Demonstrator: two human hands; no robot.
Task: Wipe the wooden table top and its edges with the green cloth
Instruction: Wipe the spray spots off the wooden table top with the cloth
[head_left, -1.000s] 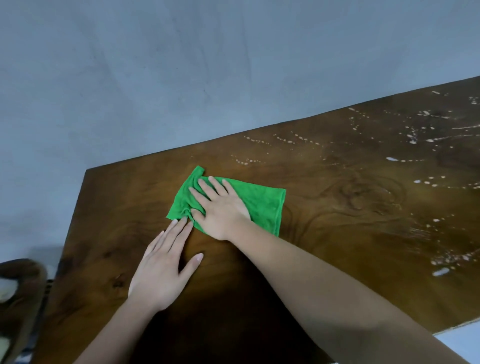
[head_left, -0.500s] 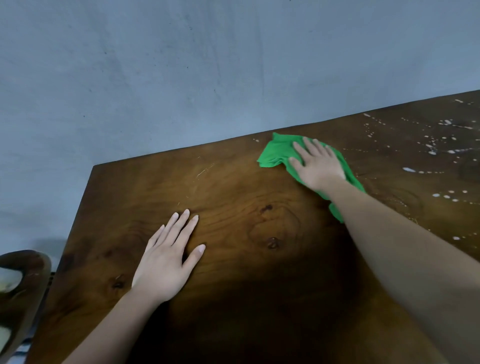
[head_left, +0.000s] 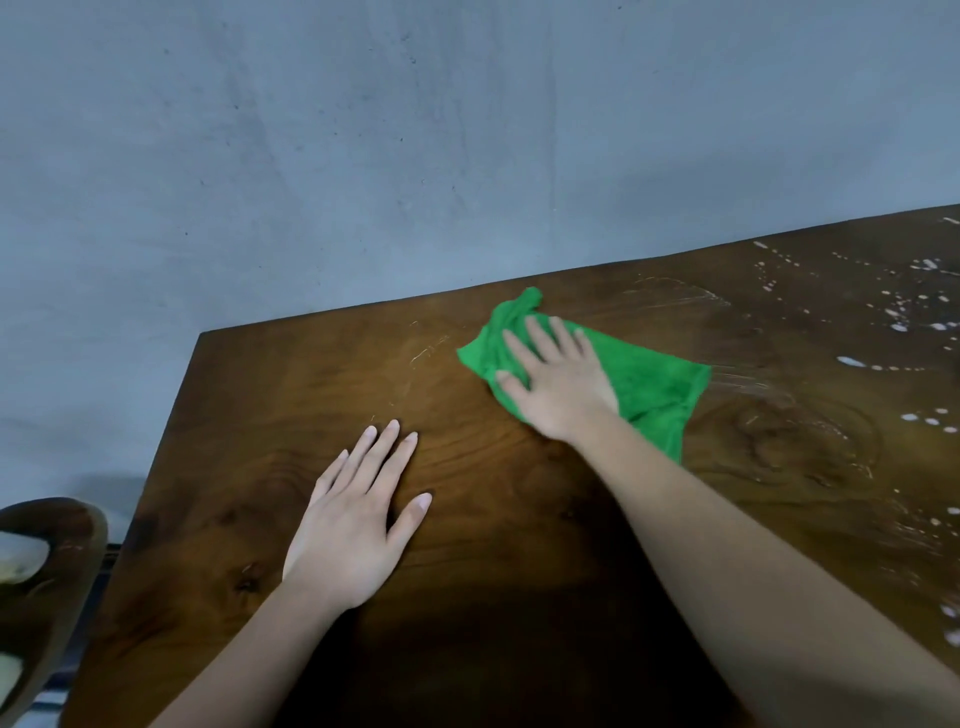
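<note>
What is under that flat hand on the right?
The right hand presses flat on the green cloth, which lies on the wooden table. The wood beneath the cloth is hidden.

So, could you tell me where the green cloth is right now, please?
In the head view the green cloth lies flat under the right hand, near the table's far edge, left of the white droplets.

We see a plain grey wall (head_left: 415, 156) filling the upper view, faintly streaked and speckled. Down at the lower left we catch a dark wooden chair (head_left: 47, 587), curved, with a pale patch showing on it.
</note>
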